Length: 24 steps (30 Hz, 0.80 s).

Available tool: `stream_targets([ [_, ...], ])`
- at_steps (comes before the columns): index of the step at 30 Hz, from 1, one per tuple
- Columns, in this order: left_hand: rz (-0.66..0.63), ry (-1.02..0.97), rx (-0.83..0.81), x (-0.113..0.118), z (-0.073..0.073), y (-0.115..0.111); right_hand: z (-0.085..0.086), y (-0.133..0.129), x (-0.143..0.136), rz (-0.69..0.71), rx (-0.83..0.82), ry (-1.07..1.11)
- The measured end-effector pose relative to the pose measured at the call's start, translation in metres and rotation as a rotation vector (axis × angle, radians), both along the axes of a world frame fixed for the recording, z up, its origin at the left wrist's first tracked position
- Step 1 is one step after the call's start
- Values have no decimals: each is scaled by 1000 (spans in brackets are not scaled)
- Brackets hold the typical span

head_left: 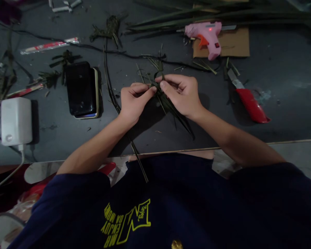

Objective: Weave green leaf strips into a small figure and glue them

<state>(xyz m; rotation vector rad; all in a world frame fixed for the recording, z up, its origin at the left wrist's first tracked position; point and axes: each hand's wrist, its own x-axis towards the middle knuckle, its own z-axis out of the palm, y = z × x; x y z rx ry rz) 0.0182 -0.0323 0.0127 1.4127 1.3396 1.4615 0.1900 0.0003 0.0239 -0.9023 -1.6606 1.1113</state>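
Over the dark table, my left hand (134, 100) pinches a piece woven from green leaf strips (171, 106) between thumb and forefinger. My right hand (182, 91) is closed on the same piece from the other side, thumb and forefinger gripping a small curled strip at its top. The fingertips of both hands are close together. Long strip ends hang from the piece toward the table's front edge. Thin leaf scraps (155, 63) lie just beyond my fingers. The fingers cover part of the weave.
A pink glue gun (212, 38) rests on cardboard (235, 47) at the back right, near a red-handled knife (252, 105). Stacked phones (81, 89), a white charger (16, 121), a black cable (88, 46) and woven leaf pieces (111, 29) lie left and behind.
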Motion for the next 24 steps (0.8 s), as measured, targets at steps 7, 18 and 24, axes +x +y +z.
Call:
stream_targets([
  [7, 58, 109, 58, -2, -5, -1, -3, 8, 4, -19, 100, -47],
  [18, 41, -33, 18, 1, -4, 2, -9, 24, 12, 85, 18, -18],
  [24, 43, -43, 59, -1, 0, 5, -8, 55, 31, -244, 60, -102],
])
